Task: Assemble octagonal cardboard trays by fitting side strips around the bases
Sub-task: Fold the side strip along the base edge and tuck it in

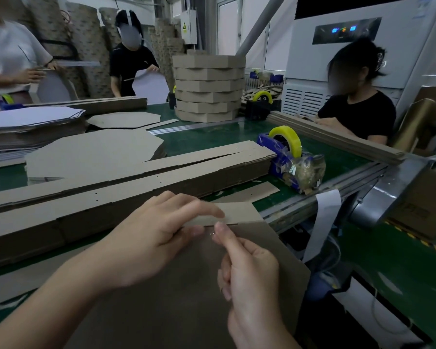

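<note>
- Green belt-topped table (207, 144) fills a workshop; three other persons are seen along its far and right edges, their faces blurred.
- At the near edge a large cardboard base (186, 285) is lain under both hands, its lower part cut off by the frame.
- A side strip (239, 211) is set along the base's far edge, its end pinched by the left hand (159, 238), with the forefinger laid over its top and the thumb beneath.
- The right hand (252, 280) is curled tight, one straight digit touching the seam just below the strip; nothing is plainly held in it, though a small glint at the tip is hard to make out.
- Long stacked strips (136, 185) are lain across the middle of the table, with flat octagon bases (93, 152) behind them.
- A blue tape dispenser (290, 159) with a yellow roll is placed near the right edge.
- Finished trays (209, 89) are piled at the far edge.
- Blue lit displays are shown on a white cabinet (345, 31) beyond the right edge; its writing is too small to be read.
- A yellow warning label (185, 26) is seen on a wall box, its text unreadable.
</note>
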Available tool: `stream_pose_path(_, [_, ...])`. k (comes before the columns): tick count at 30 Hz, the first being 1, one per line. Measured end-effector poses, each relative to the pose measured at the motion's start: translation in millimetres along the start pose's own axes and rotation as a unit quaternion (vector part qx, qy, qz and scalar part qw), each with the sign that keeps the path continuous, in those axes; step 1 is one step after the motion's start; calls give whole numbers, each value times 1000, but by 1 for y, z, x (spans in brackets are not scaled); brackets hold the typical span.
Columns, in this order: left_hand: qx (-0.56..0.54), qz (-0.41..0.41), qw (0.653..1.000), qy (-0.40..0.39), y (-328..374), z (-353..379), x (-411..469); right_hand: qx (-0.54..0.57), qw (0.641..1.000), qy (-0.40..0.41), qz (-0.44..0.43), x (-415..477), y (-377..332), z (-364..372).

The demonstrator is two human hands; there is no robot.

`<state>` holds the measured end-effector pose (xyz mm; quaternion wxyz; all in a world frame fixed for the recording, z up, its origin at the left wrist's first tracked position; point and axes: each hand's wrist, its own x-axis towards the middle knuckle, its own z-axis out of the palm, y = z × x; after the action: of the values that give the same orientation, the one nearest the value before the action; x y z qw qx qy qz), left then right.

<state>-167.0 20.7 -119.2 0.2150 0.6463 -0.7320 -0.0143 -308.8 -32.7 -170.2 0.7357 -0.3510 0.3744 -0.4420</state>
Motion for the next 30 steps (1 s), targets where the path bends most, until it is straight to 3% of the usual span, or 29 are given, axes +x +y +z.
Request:
stream_pose_path(7, [-33, -40, 999, -4, 3, -5, 1, -56, 997, -57, 14, -3, -1, -10])
stream_pose_path(13, [30, -80, 992, 98, 22, 10, 15, -61, 995, -76, -2, -2, 3, -12])
stream_pose_path(21, [12, -60, 993, 104, 21, 9, 7, -218, 965, -137, 43, 1, -4, -29])
stream_pose_path(22, [16, -63, 992, 105, 21, 8, 5, -223, 967, -123, 0, 1, -5, -32])
stream_pose_path(24, [54, -62, 991, 107, 23, 7, 2, -222, 957, -55, -177, 9, -11, -42])
stream_pose_path(26, [84, -66, 991, 82, 24, 7, 0, -294, 891, 13, -346, 22, -23, -49])
stream_pose_path(28, [109, -70, 990, 47, 24, 6, -1, -376, 850, -7, -368, 33, -32, -46])
stream_pose_path(30, [131, -69, 989, 19, 24, 2, 1, -384, 861, -49, -330, 40, -33, -43])
